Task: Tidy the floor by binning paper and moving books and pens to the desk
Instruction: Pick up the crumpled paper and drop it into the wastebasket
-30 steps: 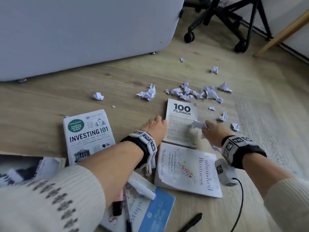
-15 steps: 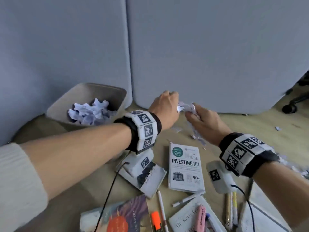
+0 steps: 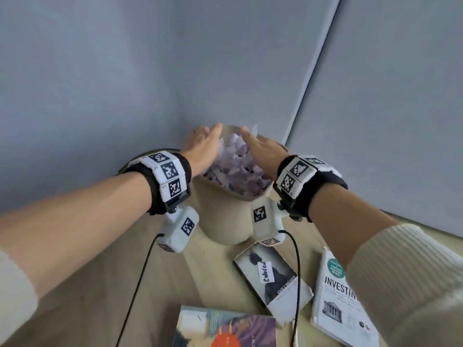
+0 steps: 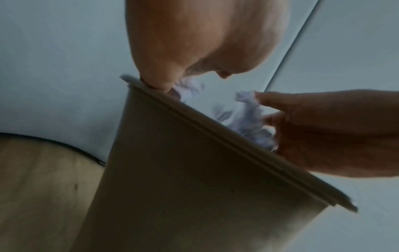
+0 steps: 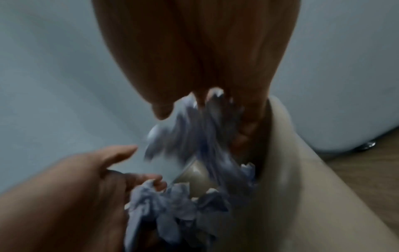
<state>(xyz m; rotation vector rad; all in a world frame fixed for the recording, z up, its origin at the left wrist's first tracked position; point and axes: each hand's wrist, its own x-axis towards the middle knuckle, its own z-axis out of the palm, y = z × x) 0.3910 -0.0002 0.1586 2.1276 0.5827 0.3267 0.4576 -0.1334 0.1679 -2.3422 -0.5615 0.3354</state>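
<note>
A beige bin (image 3: 220, 221) stands in the corner, heaped with crumpled white paper (image 3: 235, 169). Both my hands hover over its mouth. My left hand (image 3: 205, 144) is on the left with straight fingers and my right hand (image 3: 258, 146) is on the right, also flat. In the right wrist view, blurred paper scraps (image 5: 194, 129) drop from my right hand's fingertips (image 5: 202, 102) into the bin (image 5: 291, 153), while my left hand (image 5: 75, 179) touches the pile. The left wrist view shows the bin's wall (image 4: 172, 170) and paper (image 4: 248, 119) above its rim.
Three books lie on the wooden floor in front of the bin: a white "Investing 101" (image 3: 343, 304), one with a dark figure on its cover (image 3: 273, 279), and a colourful one (image 3: 225, 329). Grey partition panels (image 3: 375, 96) close in behind the bin.
Both hands carried crumpled paper from the floor, past the books, to above the bin. The fingers have spread and the paper is falling in.
</note>
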